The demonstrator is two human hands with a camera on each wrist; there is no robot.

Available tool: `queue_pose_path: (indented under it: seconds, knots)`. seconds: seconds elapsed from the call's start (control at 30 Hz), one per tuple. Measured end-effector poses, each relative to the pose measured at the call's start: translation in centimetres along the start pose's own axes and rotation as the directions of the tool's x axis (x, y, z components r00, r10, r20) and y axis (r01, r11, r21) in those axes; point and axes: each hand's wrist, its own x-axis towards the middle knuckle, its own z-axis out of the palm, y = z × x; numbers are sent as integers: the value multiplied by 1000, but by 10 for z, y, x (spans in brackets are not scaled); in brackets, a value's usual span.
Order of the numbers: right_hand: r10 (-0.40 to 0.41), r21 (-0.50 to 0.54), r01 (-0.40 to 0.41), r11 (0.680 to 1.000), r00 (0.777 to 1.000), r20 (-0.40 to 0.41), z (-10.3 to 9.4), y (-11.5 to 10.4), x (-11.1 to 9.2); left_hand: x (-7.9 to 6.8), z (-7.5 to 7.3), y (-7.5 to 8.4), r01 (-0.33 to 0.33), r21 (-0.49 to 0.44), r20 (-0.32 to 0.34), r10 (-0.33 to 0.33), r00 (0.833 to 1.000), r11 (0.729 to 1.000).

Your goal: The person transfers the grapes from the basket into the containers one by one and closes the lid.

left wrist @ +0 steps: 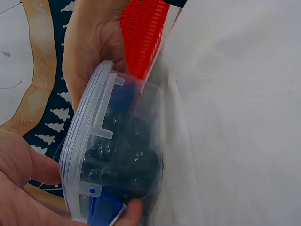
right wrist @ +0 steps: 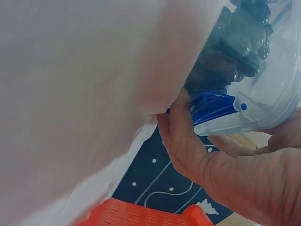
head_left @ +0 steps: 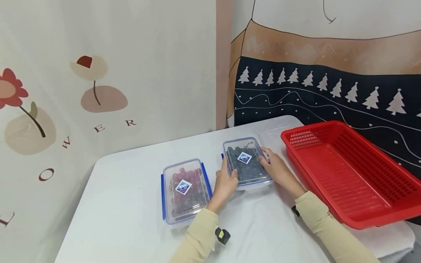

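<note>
A clear lidded food container (head_left: 249,171) of dark grapes (left wrist: 127,155) stands on the white table, a diamond-shaped label on its lid. My left hand (head_left: 225,183) grips its left side, thumb on the lid's edge and a fingertip by the blue side latch (left wrist: 104,209). On the opposite side my right hand (head_left: 277,168) holds it, thumb over the lid and fingers low along the wall by another blue latch (right wrist: 211,107). Left of my left hand stands a second clear container (head_left: 187,208) of reddish grapes (head_left: 185,179), with blue latches down both sides.
A red plastic basket (head_left: 329,186) with perforated walls stands at the table's right, close to my right forearm. The white-covered table (head_left: 125,204) meets a printed curtain (head_left: 171,73) at the back. Each wrist wears a small black device (head_left: 222,235).
</note>
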Motion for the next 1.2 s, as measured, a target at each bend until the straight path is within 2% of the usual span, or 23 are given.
queue_pose_path:
  seconds: [0.1, 0.13, 0.23, 0.37, 0.43, 0.5, 0.6, 0.67, 0.73, 0.8, 0.87, 0.93, 1.0, 1.1, 1.2]
  knots:
    - [25, 36, -27, 999, 999, 37, -1, -2, 5, 0, -4, -1, 15, -71, -33, -17, 999, 997]
    - [30, 38, -32, 999, 999, 44, -1, -2, 7, 0, -4, 0, 4, -69, -52, -8, 999, 998]
    - [56, 55, -59, 997, 997, 53, -3, -5, 9, -1, -3, 2, -34, -36, -106, 29, 994, 999]
    - [85, 11, -86, 996, 996, 41, -2, -8, 6, -5, 3, 5, -47, 21, -145, 50, 988, 999]
    - [46, -42, -46, 998, 999, -1, -1, -9, 4, -6, 4, 6, -48, 41, -165, 54, 985, 998]
    - [-25, -108, 19, 994, 998, -57, 1, -10, 2, -5, 4, 7, -58, 69, -176, 69, 982, 996]
    - [-140, -186, 113, 976, 981, -137, 4, -12, 3, -2, 3, 10, -66, 112, -186, 87, 979, 991]
    - [-194, -229, 153, 961, 966, -172, 7, -13, 2, -2, 2, 11, -64, 138, -176, 88, 981, 988]
    - [-199, -267, 134, 954, 952, -234, -1, -4, -14, -3, 13, 16, -107, 168, -94, 124, 988, 980]
    - [-196, -303, 113, 946, 945, -260, -7, 4, -32, -5, 23, 19, -161, 200, 1, 164, 986, 966]
    - [-175, -322, 85, 943, 949, -262, -14, 12, -51, -9, 32, 22, -230, 237, 109, 210, 972, 944]
    - [-150, -342, 52, 938, 952, -267, -20, 18, -72, -16, 38, 23, -318, 260, 214, 266, 940, 912]
    - [-167, -365, 63, 929, 950, -262, -23, 20, -79, -21, 32, 24, -376, 278, 266, 305, 914, 884]
    - [-203, -401, 81, 912, 940, -273, -26, 19, -87, -30, 17, 22, -478, 270, 316, 392, 864, 836]
    - [-224, -422, 106, 900, 944, -242, -25, 16, -91, -37, -7, 16, -583, 304, 336, 487, 806, 754]
